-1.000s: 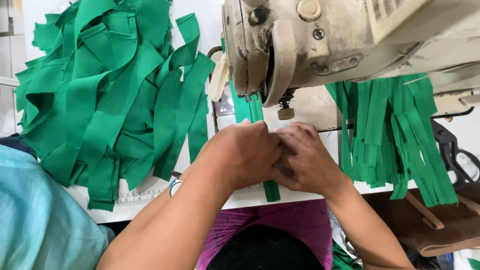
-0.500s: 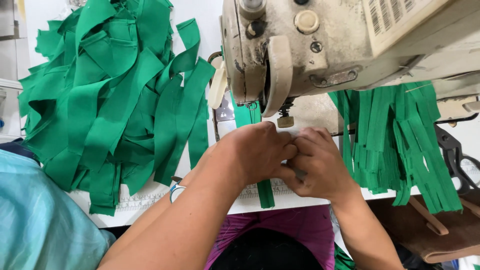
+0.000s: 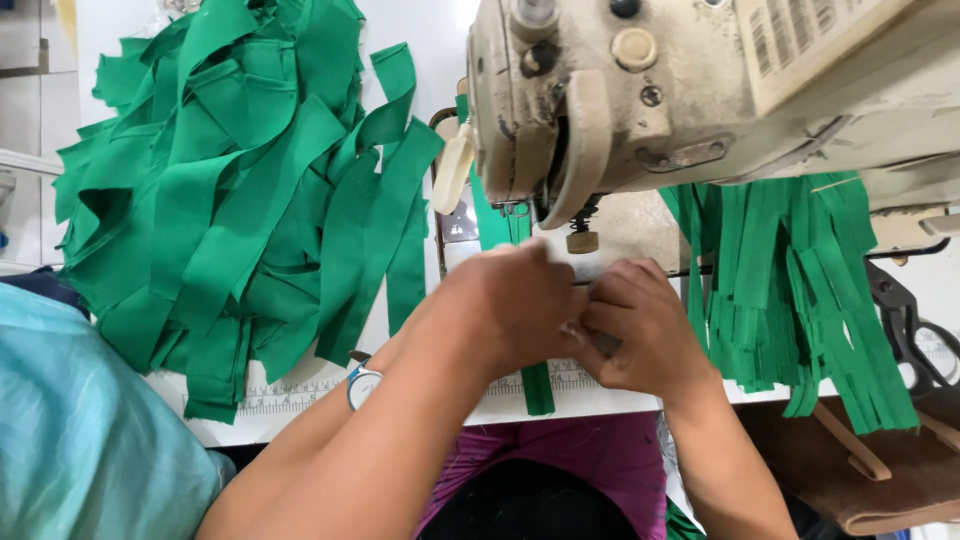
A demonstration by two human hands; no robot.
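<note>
Both hands meet just in front of the needle of a worn cream sewing machine (image 3: 700, 90). My left hand (image 3: 510, 300) lies over a narrow green fabric strip (image 3: 538, 385) that runs under the presser foot and hangs off the table's front edge. Pressed against it from the right, my right hand (image 3: 645, 330) pinches the same strip with its fingertips. The strip's part under the hands is hidden. It shows again behind the presser foot as a green strip (image 3: 492, 225).
A big heap of green fabric strips (image 3: 240, 190) covers the white table (image 3: 300, 400) on the left. Several folded green strips (image 3: 800, 290) hang at the right under the machine arm. Black scissors (image 3: 905, 320) lie at the far right. A light-blue cloth (image 3: 80, 440) fills the lower left.
Both hands have stayed pressed together at the needle, shifting slightly toward the machine. The view has tilted a little; the strip hanging off the table edge looks shorter.
</note>
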